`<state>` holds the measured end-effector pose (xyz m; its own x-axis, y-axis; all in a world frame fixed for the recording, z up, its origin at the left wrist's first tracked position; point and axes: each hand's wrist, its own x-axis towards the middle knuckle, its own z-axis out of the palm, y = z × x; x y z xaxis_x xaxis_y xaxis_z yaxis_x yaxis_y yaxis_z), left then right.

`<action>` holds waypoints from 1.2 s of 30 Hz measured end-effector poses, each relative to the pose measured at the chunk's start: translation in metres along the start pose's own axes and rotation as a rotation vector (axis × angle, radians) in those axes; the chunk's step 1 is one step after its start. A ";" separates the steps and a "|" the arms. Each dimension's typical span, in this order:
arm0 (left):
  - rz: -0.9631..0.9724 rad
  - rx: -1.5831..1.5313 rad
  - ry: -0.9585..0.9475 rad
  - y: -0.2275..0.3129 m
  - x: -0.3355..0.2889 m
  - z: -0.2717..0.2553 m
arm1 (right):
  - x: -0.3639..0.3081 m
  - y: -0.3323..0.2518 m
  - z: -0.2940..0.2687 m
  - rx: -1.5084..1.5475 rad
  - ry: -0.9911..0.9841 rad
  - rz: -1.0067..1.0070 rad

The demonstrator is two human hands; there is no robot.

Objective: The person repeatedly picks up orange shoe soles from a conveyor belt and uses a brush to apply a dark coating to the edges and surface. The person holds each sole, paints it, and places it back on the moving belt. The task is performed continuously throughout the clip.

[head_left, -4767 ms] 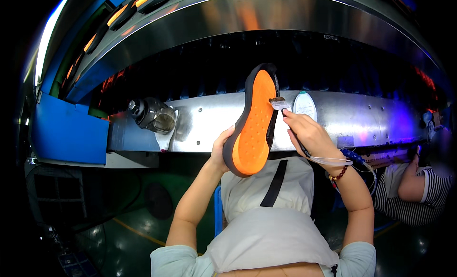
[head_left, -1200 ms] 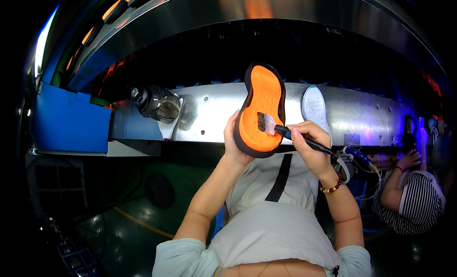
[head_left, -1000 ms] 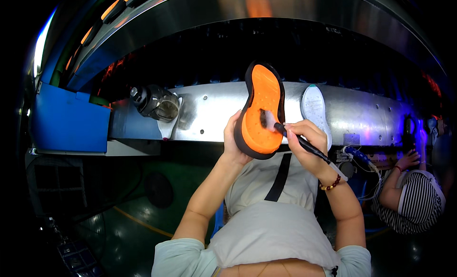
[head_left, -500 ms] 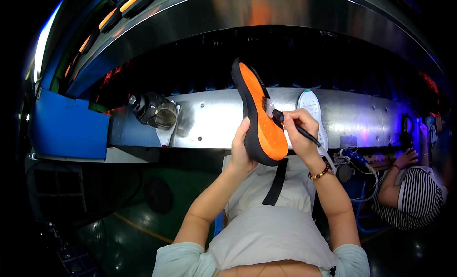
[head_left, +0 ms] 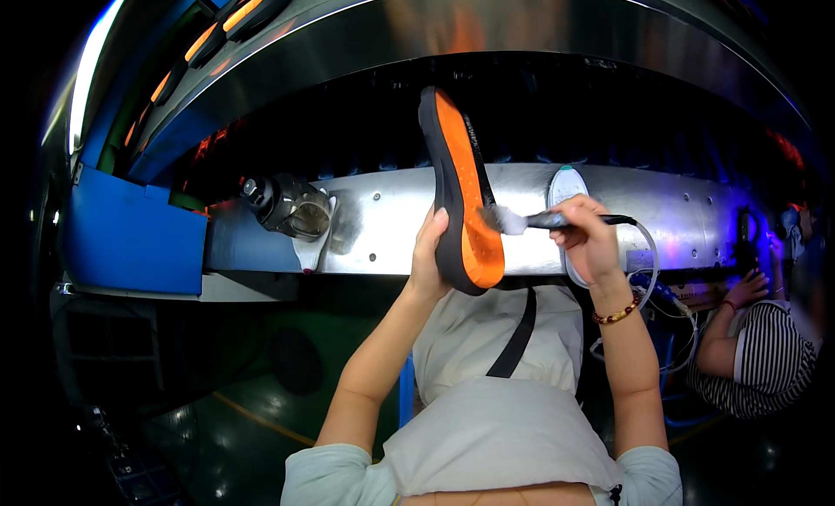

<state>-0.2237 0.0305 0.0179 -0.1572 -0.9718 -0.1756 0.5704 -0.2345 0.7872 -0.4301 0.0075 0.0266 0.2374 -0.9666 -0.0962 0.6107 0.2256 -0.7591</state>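
My left hand (head_left: 427,256) grips a shoe sole (head_left: 445,193) by its left edge near the wide lower end. The sole has a black rim and an orange inner face, and it stands tilted above the metal ledge with its narrow end pointing away. A brush (head_left: 546,220) with a black handle and pale, blurred bristles is pinched in my right hand (head_left: 593,242). Its bristle end meets or hovers over the sole's right side; exact contact is unclear. From the handle's back end a clear tube curves down past my wrist.
The metal ledge (head_left: 391,219) carries a dark-topped bottle (head_left: 304,215) at left and a white insole-shaped piece (head_left: 567,184) behind my right hand. A curved conveyor (head_left: 365,93) runs beyond, with more orange-and-black soles (head_left: 248,9) at upper left. A co-worker (head_left: 757,358) sits at right.
My right hand has moved right, and the brush has swung from slanted to nearly level, bringing its tube into sight. The sole has turned, showing its orange face more edge-on.
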 end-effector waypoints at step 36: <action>0.619 0.585 -0.158 0.159 0.180 0.191 | -0.060 0.001 -0.075 0.195 0.421 -0.217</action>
<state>-0.3150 -0.1771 0.2241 -0.0907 -0.8958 0.4352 0.0909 0.4277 0.8993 -0.5006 0.0567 -0.0164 -0.2110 -0.9498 -0.2309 0.7514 -0.0066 -0.6598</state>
